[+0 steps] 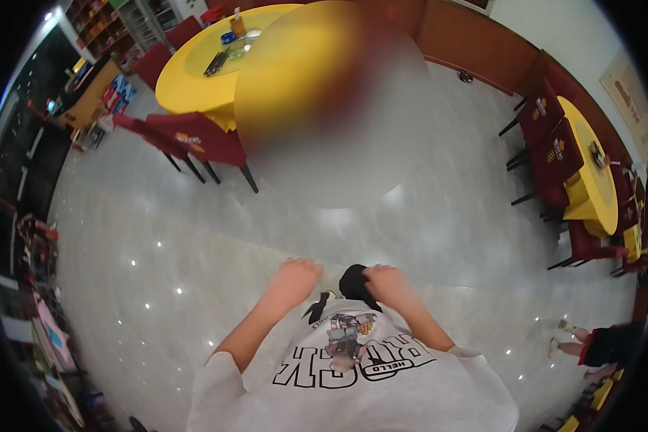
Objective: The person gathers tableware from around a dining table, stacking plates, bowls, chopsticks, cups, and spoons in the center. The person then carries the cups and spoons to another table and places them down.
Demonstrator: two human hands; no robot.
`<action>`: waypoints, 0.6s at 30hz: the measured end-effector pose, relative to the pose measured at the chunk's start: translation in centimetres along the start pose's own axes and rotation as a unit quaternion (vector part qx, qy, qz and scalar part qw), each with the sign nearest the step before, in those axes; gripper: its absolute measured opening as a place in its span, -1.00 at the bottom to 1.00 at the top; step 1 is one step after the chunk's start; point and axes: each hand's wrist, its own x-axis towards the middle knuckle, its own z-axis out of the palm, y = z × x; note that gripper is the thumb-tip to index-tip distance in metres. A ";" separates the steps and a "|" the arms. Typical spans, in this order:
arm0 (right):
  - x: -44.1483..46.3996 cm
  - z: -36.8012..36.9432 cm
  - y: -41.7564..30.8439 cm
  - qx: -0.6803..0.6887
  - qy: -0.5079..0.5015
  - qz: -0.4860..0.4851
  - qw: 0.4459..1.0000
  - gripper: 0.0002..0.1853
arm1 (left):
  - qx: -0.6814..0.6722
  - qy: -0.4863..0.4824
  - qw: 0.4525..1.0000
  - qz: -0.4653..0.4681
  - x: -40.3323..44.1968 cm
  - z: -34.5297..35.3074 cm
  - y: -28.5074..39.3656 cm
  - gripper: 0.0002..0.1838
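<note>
My left hand [300, 276] is held out in front of my body, over the grey tiled floor [281, 223]. Its fingers are curled into a loose fist, slightly blurred, and no object shows in it. My right hand [390, 286] is level with it on the other side, also curled, with nothing visible in the grip. Beside the right hand is the black-clad knee [354, 282] of my own leg. Between my forearms hangs my white printed T-shirt [302, 374].
Ahead on the left, dark red chairs [201, 137] surround a round yellow table [183, 79]. Another yellow table [590, 194] with red chairs lines the right wall. A person's legs [572, 345] show at lower right. A large blurred patch covers the top middle.
</note>
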 end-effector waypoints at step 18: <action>50.9 -10.2 0.5 -0.202 -0.220 -0.250 0.921 -0.83 | -0.066 -0.013 0.963 -0.261 20.4 -8.1 -28.7 -0.67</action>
